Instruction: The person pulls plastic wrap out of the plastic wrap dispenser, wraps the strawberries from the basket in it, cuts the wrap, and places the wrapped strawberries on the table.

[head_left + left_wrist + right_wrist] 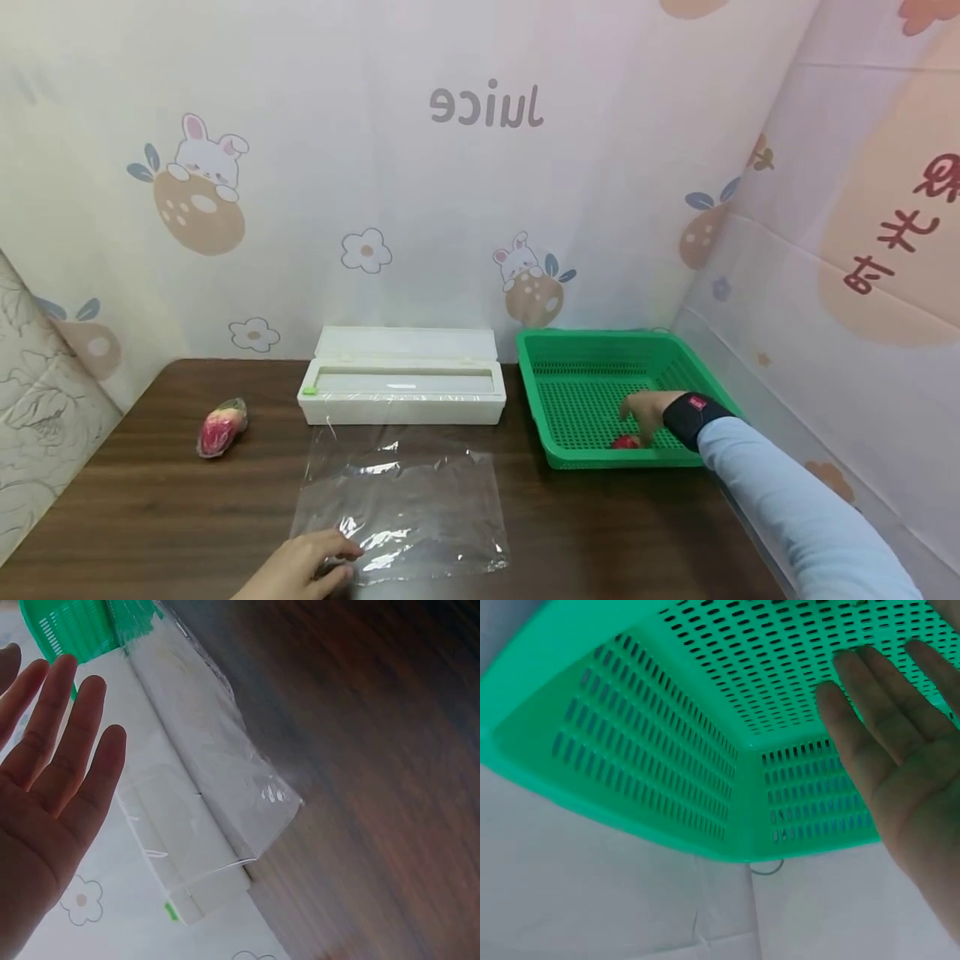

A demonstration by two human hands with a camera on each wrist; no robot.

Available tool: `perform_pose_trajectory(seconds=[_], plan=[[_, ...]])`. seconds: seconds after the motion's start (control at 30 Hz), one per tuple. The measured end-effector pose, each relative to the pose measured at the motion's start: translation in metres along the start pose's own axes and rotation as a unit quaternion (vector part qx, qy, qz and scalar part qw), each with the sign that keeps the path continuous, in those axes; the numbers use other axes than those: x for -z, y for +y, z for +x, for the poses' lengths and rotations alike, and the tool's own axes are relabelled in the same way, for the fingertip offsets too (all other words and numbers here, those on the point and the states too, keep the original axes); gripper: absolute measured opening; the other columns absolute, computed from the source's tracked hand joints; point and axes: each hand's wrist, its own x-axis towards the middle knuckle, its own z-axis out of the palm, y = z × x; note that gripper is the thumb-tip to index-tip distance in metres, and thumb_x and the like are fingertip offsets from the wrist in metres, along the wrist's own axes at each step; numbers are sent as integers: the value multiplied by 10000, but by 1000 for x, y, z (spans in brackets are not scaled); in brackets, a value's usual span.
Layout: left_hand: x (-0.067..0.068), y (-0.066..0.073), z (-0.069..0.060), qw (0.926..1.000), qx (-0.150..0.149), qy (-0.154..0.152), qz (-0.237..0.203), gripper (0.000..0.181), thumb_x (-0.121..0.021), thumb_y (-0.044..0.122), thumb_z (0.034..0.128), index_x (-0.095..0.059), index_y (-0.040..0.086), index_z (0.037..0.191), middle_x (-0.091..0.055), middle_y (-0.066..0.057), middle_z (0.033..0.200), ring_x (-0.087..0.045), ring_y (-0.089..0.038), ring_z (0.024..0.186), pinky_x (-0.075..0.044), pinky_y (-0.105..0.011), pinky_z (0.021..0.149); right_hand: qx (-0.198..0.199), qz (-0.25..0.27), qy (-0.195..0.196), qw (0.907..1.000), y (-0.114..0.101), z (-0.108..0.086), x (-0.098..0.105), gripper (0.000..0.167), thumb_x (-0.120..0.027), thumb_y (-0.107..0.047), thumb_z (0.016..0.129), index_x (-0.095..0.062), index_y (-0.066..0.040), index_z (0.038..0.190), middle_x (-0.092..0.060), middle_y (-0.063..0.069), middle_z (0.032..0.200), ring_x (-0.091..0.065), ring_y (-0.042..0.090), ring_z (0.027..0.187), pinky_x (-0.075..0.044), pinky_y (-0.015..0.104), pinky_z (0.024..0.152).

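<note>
A clear plastic sheet (420, 500) lies on the table, running from the front of a white wrap box (405, 408) with its lid raised. At the sheet's front left corner is my left hand (303, 567); in the left wrist view the left hand (56, 772) shows its fingers extended. My right hand (651, 412) reaches into the green basket (555, 456), beside a red item (626, 442) near its front wall. The right wrist view shows the right hand (907, 742) with fingers extended and apart over the basket's mesh; the red item is not clearly seen there.
A red and yellow item (222, 427) in clear wrap lies on the table's left side. The dark wooden table (135, 508) meets a patterned curtain (420, 167) at the back. Another curtain (795, 275) stands close along the right of the basket.
</note>
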Motion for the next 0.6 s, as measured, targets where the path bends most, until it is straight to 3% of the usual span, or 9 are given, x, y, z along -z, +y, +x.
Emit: perform_pose_trajectory(seconds=[0.3,0.5,0.6], plan=[[-5,-2,-3,9983,181,-314,-450,120,-632,166,836,-654,106,938,-638,62,853,-559,25,789,-451,-202,592,229,-122,-419,9988,-9,3,-14,331,-651,9,765,-643,-68,1086,-596,131,1086,-519,229,847,-438,360,628],[-7,-6,-5,9984,128,-183,-518,111,-620,169,846,-646,106,935,-633,62,842,-537,45,777,-438,-189,581,186,111,-614,9979,-8,6,-17,354,-563,90,770,-652,-82,1066,-567,51,930,-398,160,588,-277,286,486],[-8,-8,-5,9989,75,-80,-455,108,-623,159,842,-644,107,934,-635,68,840,-537,45,775,-438,-189,583,85,375,-718,9967,-6,8,-16,413,-535,129,762,-638,-86,1100,-568,48,954,-351,138,535,-252,270,465]])
